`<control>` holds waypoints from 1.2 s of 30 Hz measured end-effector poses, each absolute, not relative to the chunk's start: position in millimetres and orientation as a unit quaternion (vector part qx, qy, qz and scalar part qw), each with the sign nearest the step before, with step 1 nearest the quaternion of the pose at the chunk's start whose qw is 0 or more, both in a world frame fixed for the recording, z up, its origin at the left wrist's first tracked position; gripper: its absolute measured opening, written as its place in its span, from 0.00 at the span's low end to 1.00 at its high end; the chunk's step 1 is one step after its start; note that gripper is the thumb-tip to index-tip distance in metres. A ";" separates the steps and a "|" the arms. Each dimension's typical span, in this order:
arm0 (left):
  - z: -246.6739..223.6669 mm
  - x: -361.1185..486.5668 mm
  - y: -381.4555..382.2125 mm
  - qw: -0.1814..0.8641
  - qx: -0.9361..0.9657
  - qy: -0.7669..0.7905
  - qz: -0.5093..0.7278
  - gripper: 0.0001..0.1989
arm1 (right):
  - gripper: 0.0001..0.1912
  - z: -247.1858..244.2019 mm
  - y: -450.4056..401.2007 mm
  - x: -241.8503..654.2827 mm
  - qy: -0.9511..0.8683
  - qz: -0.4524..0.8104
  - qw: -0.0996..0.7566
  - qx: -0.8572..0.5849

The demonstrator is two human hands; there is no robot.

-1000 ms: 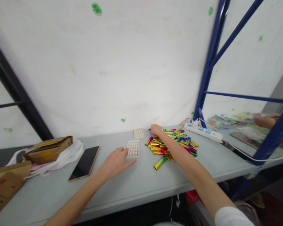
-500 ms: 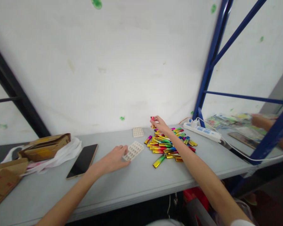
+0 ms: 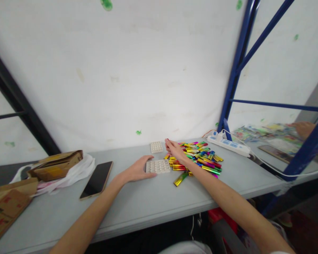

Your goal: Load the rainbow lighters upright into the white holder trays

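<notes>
A white tray (image 3: 159, 166) with rows of small round cups lies on the grey table. My left hand (image 3: 137, 169) grips its left end, fingers at the far edge and thumb at the near one. Just beyond the tray's right corner, above the table, my right hand (image 3: 174, 149) is closed in a pinch. A small red tip of a shiny foil tube shows at its fingertips; the rest is hidden by the hand. Beneath and right of that hand spreads a heap of shiny multicoloured foil tubes (image 3: 208, 163). A second white cupped tray (image 3: 156, 147) lies by the wall.
Left of my left hand lies a phone (image 3: 96, 180). Cardboard boxes (image 3: 57, 165) and a white plastic bag (image 3: 79, 171) are at the far left. A power strip (image 3: 229, 145) with cables runs beside the blue rack post (image 3: 231, 81). Another person's hand (image 3: 304, 128) is at the right.
My right hand has come down and slightly left from above the heap, with the foil tube. The tray at my left hand has turned straighter and shifted right.
</notes>
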State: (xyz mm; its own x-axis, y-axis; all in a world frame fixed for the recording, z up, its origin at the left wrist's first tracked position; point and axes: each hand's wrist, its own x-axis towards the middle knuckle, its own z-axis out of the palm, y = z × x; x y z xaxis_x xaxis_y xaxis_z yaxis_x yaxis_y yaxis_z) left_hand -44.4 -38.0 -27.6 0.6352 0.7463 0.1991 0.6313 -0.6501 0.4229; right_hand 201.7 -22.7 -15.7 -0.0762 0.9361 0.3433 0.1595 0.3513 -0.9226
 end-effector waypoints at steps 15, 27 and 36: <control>-32.6 -72.0 -27.3 0.155 0.884 0.402 0.184 0.36 | 0.19 -23.9 -36.5 181.2 -0.647 0.171 0.554 -0.496; -29.8 -64.6 -35.1 0.165 0.878 0.391 0.221 0.31 | 0.22 -22.6 -40.9 179.1 -0.678 0.169 0.525 -0.486; -30.4 -60.9 -39.2 0.178 0.875 0.383 0.235 0.31 | 0.19 -27.7 -38.4 178.7 -0.691 0.170 0.491 -0.502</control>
State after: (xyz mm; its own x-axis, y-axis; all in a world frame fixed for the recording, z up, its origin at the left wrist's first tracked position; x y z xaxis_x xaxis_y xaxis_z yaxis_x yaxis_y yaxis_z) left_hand -60.9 -39.2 -30.4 0.5958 0.7548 0.2745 0.5877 -0.6427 0.4914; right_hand 178.7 -38.4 -27.7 -0.0121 0.8609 0.5086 0.5274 0.4377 -0.7282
